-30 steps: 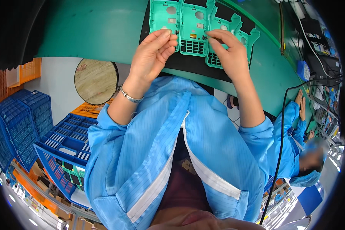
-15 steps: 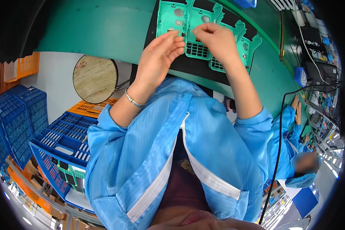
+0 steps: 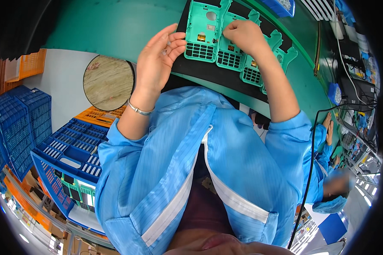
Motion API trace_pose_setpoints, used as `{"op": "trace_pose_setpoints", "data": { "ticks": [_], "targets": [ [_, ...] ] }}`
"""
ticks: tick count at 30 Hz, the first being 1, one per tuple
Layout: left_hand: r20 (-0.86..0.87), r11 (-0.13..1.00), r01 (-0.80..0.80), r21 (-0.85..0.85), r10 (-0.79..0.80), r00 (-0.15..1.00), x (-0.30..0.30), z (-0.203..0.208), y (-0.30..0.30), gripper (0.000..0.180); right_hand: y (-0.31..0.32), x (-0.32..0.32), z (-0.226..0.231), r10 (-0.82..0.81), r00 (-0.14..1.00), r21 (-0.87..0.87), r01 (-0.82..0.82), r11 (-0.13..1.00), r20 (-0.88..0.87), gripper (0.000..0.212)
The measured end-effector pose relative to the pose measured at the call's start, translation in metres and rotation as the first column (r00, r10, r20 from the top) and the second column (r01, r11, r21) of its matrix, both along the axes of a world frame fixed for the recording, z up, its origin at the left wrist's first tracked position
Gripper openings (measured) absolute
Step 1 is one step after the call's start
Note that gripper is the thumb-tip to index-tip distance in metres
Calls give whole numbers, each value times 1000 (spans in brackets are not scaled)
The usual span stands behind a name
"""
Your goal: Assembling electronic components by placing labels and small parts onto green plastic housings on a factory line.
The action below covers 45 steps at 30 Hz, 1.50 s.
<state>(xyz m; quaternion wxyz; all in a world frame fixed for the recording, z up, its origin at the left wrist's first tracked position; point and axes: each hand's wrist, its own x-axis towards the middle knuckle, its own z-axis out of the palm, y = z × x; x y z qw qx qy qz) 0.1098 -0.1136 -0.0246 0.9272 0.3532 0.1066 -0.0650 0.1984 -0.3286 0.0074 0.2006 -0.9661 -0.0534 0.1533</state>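
Observation:
Several green plastic housings, each with a grille at the near end, lie side by side on a black mat [image 3: 193,70]. My left hand [image 3: 156,59] is held beside the leftmost housing [image 3: 195,32], palm turned inward and fingers spread. A pale speck shows among its fingers, too small to name. My right hand [image 3: 247,38] is over the second housing [image 3: 230,55], thumb and fingertips pinched together near its left edge. Whatever lies in that pinch is hidden. Small amber pieces show in the housings just above their grilles.
A round stool [image 3: 107,83] stands left of the green bench [image 3: 102,34]. Blue crates [image 3: 68,148], one with green housings inside, are at the lower left. A blue bin [image 3: 281,6] is at the far edge. A black cable [image 3: 312,157] hangs on the right, near a co-worker's hands [image 3: 329,127].
My hands have moved apart: the left has drawn away leftward from the housings, its fingers spreading. My right hand stays pinched over the second housing. The view has shifted slightly.

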Motion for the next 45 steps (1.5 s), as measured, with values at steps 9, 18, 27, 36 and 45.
{"op": "trace_pose_setpoints", "data": {
  "ticks": [9,18,27,36,45],
  "targets": [
    [-86,997,-4,83,11,996,5,-15,10,24,4,-5,-1,57,996,-95,-51,994,66,24],
    [-58,999,-9,-51,7,998,12,-13,8,21,-2,-58,-26,218,814,-89,-202,975,538,36],
    [-98,988,36,-152,-51,994,10,-15,9,16,0,-47,-6,163,830,59,-228,972,534,21],
    [-96,981,21,-195,-40,995,7,-15,7,15,65,-45,19,-7,995,604,66,794,-99,21],
    [-41,977,85,-194,-95,995,5,-13,11,24,61,-45,9,-67,997,661,68,747,-28,21]
  ]
}}
